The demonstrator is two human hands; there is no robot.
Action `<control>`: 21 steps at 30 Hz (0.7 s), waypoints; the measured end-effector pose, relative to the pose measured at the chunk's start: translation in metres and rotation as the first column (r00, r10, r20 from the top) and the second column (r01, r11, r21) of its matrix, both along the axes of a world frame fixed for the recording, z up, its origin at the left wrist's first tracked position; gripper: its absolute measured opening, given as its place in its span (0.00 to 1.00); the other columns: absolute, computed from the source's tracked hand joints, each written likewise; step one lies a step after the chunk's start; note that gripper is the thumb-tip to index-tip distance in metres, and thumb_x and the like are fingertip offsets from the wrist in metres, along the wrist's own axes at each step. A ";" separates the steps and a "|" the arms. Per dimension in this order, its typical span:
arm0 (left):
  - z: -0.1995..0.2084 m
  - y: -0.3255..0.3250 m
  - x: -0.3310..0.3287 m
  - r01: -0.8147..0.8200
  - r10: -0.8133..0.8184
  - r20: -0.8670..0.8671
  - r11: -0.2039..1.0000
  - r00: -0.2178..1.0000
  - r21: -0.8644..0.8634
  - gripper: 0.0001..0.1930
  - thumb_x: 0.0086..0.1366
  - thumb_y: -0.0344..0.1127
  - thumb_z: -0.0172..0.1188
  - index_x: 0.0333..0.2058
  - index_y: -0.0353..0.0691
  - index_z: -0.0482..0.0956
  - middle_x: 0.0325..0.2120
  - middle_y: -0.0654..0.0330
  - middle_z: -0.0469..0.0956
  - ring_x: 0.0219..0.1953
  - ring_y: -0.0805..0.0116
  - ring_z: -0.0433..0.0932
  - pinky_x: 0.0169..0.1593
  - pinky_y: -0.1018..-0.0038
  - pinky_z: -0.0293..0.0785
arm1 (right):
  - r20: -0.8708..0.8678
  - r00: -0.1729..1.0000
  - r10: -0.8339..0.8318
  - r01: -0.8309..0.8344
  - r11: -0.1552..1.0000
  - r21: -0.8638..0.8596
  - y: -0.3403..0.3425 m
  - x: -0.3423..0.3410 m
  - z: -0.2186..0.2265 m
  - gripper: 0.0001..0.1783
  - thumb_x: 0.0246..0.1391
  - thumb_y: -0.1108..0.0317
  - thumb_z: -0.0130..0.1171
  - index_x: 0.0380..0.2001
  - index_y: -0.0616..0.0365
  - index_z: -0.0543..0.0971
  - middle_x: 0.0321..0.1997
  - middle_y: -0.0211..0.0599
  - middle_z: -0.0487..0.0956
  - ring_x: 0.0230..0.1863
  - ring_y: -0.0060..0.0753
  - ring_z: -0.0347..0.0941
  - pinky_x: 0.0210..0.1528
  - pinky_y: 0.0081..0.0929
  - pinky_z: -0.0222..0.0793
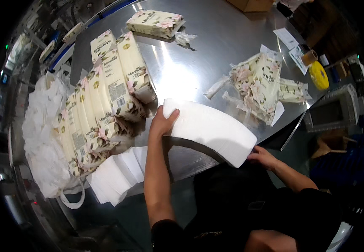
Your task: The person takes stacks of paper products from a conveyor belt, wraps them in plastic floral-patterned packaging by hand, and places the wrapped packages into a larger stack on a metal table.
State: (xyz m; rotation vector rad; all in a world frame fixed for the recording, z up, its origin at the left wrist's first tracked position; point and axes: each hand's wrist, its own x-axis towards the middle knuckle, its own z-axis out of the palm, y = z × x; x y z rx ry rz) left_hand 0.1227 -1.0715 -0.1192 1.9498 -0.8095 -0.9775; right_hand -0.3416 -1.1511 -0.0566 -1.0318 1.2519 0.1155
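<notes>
Fingers [174, 116] of the left hand [161, 122] pinch a white stack [209, 126]; the right hand [265, 158] grips its other end.

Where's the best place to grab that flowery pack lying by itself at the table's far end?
Probably by its long sides, from above: the pack lies flat, apart from the others, while its wrapper end is crumpled and looks flimsy.

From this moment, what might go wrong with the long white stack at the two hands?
The long white stack has the left hand gripping one end and the right hand at the other; its middle might sag or the layers slip. Also, the loose white sheets seem to jut past the near edge of the table, so a forearm could knock them off.
</notes>
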 end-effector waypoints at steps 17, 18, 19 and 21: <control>0.061 0.056 -0.005 -0.115 0.075 -0.198 0.973 0.977 -0.199 0.52 0.48 0.33 0.78 0.69 0.39 0.57 0.58 0.54 0.72 0.59 0.59 0.73 0.62 0.63 0.71 | 0.418 0.908 -0.001 0.242 0.818 -0.522 0.010 0.072 -0.017 0.51 0.52 0.62 0.75 0.72 0.64 0.56 0.66 0.48 0.71 0.67 0.39 0.68 0.68 0.35 0.63; 0.058 0.063 -0.008 -0.135 0.077 -0.213 0.953 0.974 -0.273 0.53 0.47 0.32 0.78 0.69 0.39 0.56 0.58 0.54 0.71 0.60 0.59 0.71 0.64 0.63 0.69 | 0.482 0.876 -0.027 0.315 0.788 -0.529 0.014 0.071 -0.017 0.53 0.51 0.64 0.76 0.72 0.64 0.54 0.67 0.48 0.69 0.68 0.39 0.67 0.69 0.35 0.62; 0.047 0.075 -0.013 -0.154 0.076 -0.231 0.928 0.970 -0.340 0.54 0.46 0.31 0.78 0.70 0.39 0.55 0.59 0.55 0.69 0.61 0.59 0.70 0.65 0.63 0.67 | 0.448 0.894 -0.010 0.279 0.796 -0.537 0.016 0.068 -0.013 0.56 0.48 0.68 0.76 0.73 0.64 0.52 0.70 0.49 0.66 0.70 0.40 0.64 0.71 0.34 0.60; 0.003 0.103 -0.007 -0.172 0.080 -0.260 0.919 0.962 -0.354 0.59 0.41 0.26 0.77 0.71 0.40 0.49 0.63 0.55 0.64 0.65 0.59 0.65 0.69 0.63 0.61 | 0.361 0.929 0.080 0.196 0.722 -0.663 0.018 0.064 -0.019 0.56 0.48 0.69 0.76 0.73 0.65 0.52 0.69 0.49 0.66 0.70 0.41 0.63 0.71 0.34 0.60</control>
